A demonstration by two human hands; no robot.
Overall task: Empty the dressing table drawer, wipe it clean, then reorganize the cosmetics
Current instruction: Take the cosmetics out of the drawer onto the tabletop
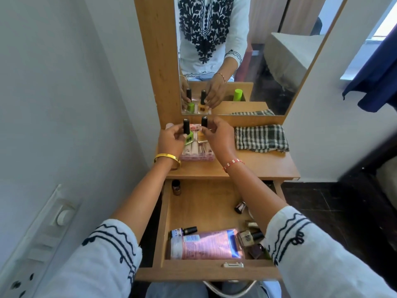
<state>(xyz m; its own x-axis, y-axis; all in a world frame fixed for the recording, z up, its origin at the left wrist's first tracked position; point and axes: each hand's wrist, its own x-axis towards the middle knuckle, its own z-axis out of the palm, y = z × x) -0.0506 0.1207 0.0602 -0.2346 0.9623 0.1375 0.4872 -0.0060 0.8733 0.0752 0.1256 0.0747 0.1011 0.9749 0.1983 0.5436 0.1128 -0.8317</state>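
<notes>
Emptying stage, by the look of it: left hand (171,138) with a grip pinched on a green nail polish bottle (187,134), right hand (219,138) with a grip pinched on an orange nail polish bottle (203,131), both just above a clear pouch of cosmetics (196,150) on the surface (257,166). Best set down upright beside the pouch rather than on top of it, caps up, each grip eased off only once the base sits flat. Checked cloth (261,138) right of the right grip, best kept uncovered for wiping. Well below both grips, the open drawer (206,203), not yet empty: pink tube (207,244), small brown bottle (176,187), several more polish bottles.
</notes>
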